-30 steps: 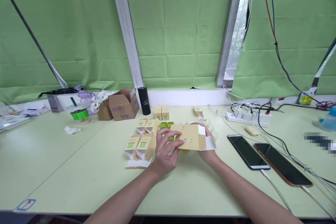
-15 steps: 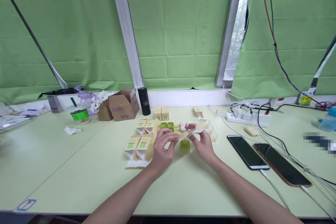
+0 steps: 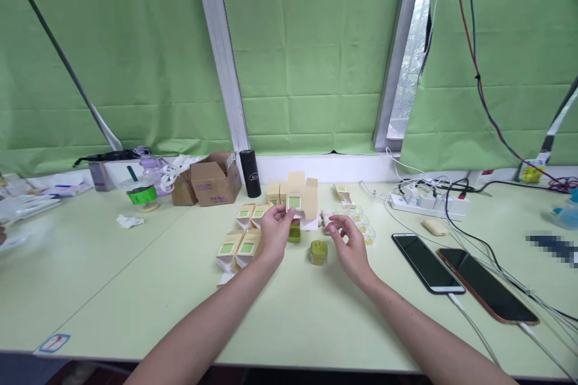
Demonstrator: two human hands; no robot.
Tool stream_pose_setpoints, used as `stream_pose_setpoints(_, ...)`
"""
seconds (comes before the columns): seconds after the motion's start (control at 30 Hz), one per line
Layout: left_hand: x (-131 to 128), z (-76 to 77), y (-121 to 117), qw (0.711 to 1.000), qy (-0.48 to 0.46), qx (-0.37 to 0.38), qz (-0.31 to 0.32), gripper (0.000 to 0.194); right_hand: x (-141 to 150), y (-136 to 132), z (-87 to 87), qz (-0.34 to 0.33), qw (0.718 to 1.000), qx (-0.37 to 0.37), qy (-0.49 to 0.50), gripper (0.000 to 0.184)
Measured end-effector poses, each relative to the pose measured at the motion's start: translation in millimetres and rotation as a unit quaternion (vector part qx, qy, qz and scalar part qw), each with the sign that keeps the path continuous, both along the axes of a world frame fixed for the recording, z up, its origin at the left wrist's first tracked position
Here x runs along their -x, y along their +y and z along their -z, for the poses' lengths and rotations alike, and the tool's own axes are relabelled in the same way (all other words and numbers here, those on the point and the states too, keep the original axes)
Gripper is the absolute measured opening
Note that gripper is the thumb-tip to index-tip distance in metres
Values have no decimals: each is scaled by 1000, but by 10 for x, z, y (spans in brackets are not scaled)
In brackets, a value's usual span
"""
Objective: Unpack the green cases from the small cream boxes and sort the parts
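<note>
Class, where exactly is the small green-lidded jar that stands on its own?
In the head view, the green-lidded jar stands on the table near the middle, between the left hand and the right hand, closer to the right.

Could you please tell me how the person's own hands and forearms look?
The left hand and right hand are bare: no gloves or rings can be seen. The left forearm and right forearm show no sleeve, watch or bracelet as far as the picture's edge.
</note>
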State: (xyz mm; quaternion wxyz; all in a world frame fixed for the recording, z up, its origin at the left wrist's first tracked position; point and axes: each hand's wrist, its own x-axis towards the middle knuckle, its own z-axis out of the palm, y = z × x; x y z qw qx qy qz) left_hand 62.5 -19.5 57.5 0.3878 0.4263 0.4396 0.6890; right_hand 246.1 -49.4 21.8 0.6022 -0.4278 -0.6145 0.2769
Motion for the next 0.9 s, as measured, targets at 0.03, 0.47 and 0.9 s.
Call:
stream_pose_setpoints(0.03, -25, -34, 88, 1000, 4, 13, -4, 32, -4, 0, 1, 2, 1000, 6, -1, 30)
stream_pose_setpoints(0.47, -493, -151, 1404, 957, 195, 211, -30, 23, -24, -12, 5, -18, 1000, 21, -4, 30)
stream_pose_setpoints(0.9, -671, 53, 1806, 892, 377, 250, 10, 41, -74, 23, -16, -15, 999, 39, -5, 31)
